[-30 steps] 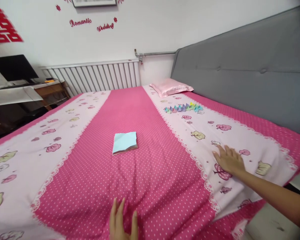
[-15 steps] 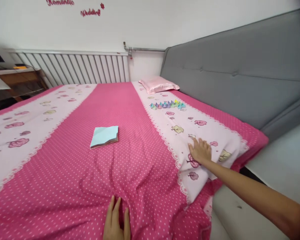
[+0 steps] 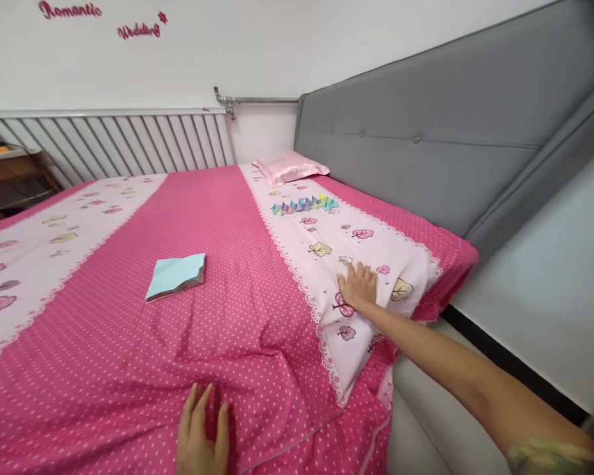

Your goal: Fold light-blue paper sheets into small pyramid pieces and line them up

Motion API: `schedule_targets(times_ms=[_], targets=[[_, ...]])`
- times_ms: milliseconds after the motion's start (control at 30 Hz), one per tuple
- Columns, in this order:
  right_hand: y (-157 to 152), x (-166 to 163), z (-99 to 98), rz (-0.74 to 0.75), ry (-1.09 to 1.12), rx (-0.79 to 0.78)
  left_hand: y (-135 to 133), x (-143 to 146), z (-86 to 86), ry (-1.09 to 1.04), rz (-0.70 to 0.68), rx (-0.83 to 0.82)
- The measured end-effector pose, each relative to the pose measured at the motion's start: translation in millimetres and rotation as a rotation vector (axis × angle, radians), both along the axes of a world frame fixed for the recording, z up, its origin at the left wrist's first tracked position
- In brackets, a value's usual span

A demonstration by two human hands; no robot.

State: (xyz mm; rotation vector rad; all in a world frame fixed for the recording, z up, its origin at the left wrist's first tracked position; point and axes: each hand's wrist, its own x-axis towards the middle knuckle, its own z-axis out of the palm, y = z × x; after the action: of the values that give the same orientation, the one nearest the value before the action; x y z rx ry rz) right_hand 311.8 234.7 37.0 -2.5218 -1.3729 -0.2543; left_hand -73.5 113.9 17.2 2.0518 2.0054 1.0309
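A pink polka-dot bed sheet (image 3: 237, 277) with pale floral bands covers the bed. My right hand (image 3: 359, 285) lies flat on the pale band near the bed's right corner, fingers spread. My left hand (image 3: 200, 435) rests flat on the pink sheet at the near edge, fingers stretched forward. Wrinkles in the sheet run between the two hands. A stack of light blue square paper (image 3: 175, 277) lies on the sheet, ahead of my left hand. A row of small coloured folded paper pieces (image 3: 304, 204) sits further up the pale band.
A pink satin pillow (image 3: 290, 169) lies at the far end by the grey padded headboard (image 3: 416, 152). A white radiator (image 3: 109, 142) lines the far wall. A wooden shelf (image 3: 7, 178) stands at the left. White mattress edge (image 3: 426, 422) shows at lower right.
The view has swung right and back, so the bed's right corner now shows. Both hands stay flat on the sheet, and the sheet has bunched near the corner.
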Motion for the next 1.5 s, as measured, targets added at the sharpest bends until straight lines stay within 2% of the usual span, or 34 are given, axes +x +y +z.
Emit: schedule_targets(times_ms=[300, 533, 633, 767, 867, 967, 1100, 1200, 1333, 1500], targets=[[-5.1, -0.3, 3.2, 0.027, 0.020, 0.014, 1.7, -2.0, 3.8, 0.022, 0.006, 0.075], [-10.3, -5.9, 2.2, 0.023, 0.000, 0.056, -19.6, -6.2, -0.6, -0.028, 0.033, 0.078], [-12.0, -8.6, 0.8, 0.026, 0.003, 0.059, -14.6, -10.8, 9.0, -0.051, 0.032, 0.081], [-13.3, -9.3, -3.5, 0.044, -0.063, 0.124, 27.4, -21.2, 48.9, -0.067, -0.022, 0.138], [-12.8, -8.4, -6.9, 0.041, -0.097, 0.143, 80.8, -30.8, 81.5, -0.021, -0.045, 0.255], [-11.6, -7.3, -9.2, 0.052, -0.090, 0.125, 139.3, -38.8, 97.1, -0.001, -0.034, 0.248], [-10.0, -6.5, -12.4, 0.070, -0.074, 0.138, 205.4, -39.6, 93.8, -0.031, -0.082, 0.211], [-8.7, -5.2, -14.9, 0.059, -0.092, 0.142, 237.6, -33.0, 86.9, -0.017, -0.100, 0.166], [-7.0, -1.7, -16.5, 0.056, -0.116, 0.116, 259.7, -25.7, 79.6, 0.008, -0.098, 0.094], [-6.2, 1.0, -17.2, 0.058, -0.103, 0.102, 272.1, -24.4, 70.8, -0.001, -0.074, 0.064]])
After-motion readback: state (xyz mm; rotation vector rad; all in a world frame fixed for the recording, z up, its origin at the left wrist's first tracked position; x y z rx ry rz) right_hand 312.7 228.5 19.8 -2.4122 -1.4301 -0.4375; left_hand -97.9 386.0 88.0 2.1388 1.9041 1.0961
